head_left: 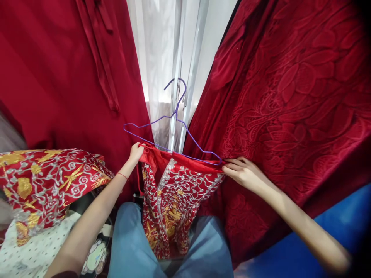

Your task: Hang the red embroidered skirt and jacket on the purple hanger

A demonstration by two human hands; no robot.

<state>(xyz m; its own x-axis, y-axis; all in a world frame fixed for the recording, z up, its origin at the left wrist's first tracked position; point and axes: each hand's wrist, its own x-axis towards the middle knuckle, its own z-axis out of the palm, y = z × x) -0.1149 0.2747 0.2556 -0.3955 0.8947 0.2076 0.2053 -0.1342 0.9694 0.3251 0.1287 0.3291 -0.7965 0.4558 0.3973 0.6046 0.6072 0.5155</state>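
Observation:
A red skirt (179, 189), embroidered in silver and gold, hangs by its plain red waistband in front of my knees. My left hand (136, 153) is closed in a pinch on the left end of that waistband. At the other end, my right hand (242, 170) grips the waistband between thumb and fingers, close to the right corner of a purple wire hanger (193, 139). The hanger's lower bar runs along the top edge of the waistband. Its hook points upward, in front of white metal uprights. Whether the waistband is fastened to the hanger, I cannot tell.
Large dark red cloths hang on both sides: a smooth one (75, 77) with ties at left, a patterned velvet one (290, 96) at right. Another embroidered red piece (55, 185) lies at left, over white dotted cloth (17, 243). White uprights (193, 58) and pale curtain stand ahead.

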